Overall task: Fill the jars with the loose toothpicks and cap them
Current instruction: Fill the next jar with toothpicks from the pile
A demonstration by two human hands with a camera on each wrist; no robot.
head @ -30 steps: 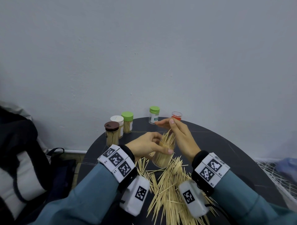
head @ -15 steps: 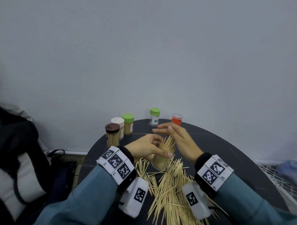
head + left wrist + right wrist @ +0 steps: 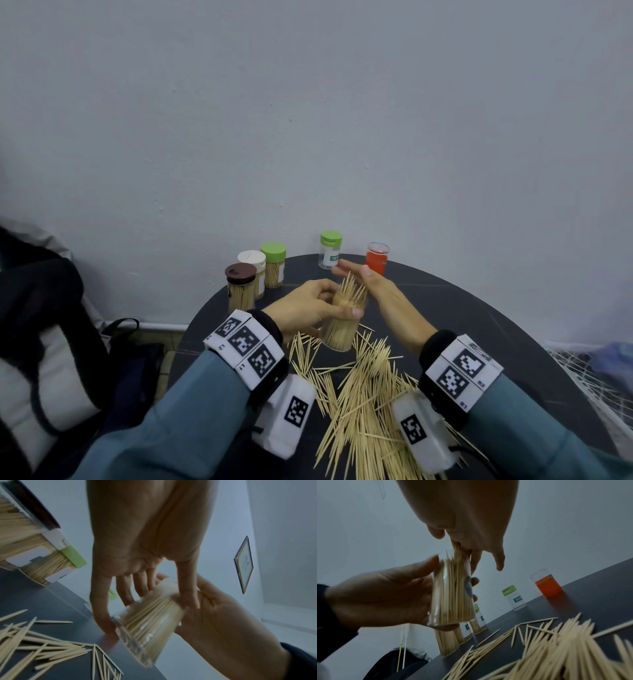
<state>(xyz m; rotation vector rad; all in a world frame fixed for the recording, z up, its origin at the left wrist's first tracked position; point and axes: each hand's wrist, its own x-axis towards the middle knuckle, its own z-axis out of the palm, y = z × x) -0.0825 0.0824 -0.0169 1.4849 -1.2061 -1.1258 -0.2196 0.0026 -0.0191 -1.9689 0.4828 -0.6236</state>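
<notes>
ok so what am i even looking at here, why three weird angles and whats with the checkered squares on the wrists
No robot: a person with bare hands, wearing three cameras. The wide picture comes from the head; the two skewed ones look along each wrist. The checkered squares sit on wristbands; what they are for the pictures do not show.

The left hand grips an uncapped clear jar packed with toothpicks, lifted and tilted. The right hand has straight fingers against the tips that stick out.

On the dark round table lie loose toothpicks, three capped full jars, a green-capped empty jar and a red jar.
</notes>
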